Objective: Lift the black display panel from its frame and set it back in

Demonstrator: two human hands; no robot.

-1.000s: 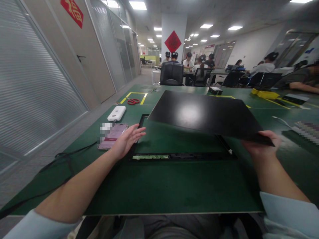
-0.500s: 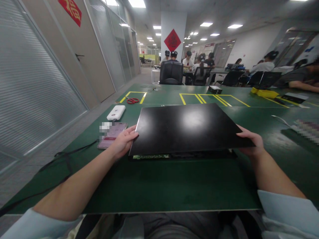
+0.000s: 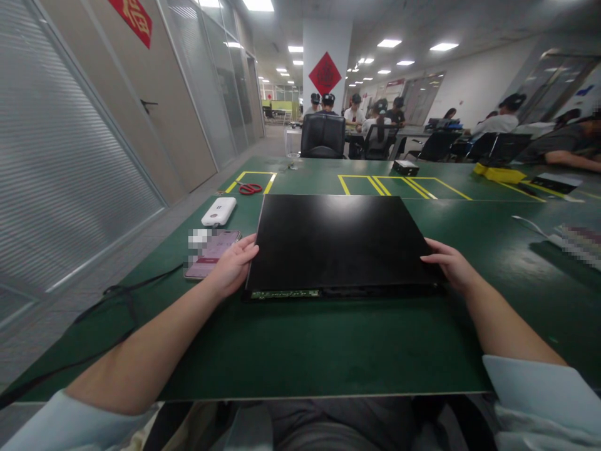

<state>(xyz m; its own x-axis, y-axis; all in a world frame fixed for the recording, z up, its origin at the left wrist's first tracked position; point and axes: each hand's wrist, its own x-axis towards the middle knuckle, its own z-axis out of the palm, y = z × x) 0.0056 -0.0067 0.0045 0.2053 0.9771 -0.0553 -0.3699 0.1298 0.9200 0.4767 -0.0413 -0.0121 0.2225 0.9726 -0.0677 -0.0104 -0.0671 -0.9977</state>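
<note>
A large flat black panel (image 3: 335, 241) lies on a black frame (image 3: 375, 292) on the green table (image 3: 305, 351); a green circuit strip shows along the frame's near edge. My left hand (image 3: 232, 266) rests against the panel's near left corner, fingers curled on its edge. At the panel's right edge, near the front corner, my right hand (image 3: 446, 264) lies with its fingers stretched flat.
Left of the panel lie a phone (image 3: 211, 252), a white power bank (image 3: 219, 212) and red scissors (image 3: 250, 188). A black cable (image 3: 117, 297) trails off the table's left side. Yellow tape marks, a small black box (image 3: 405, 167) and seated people are beyond.
The panel, held tilted up by my right hand a second ago, has come down flat onto the frame. My right hand slid from under its corner to its right edge.
</note>
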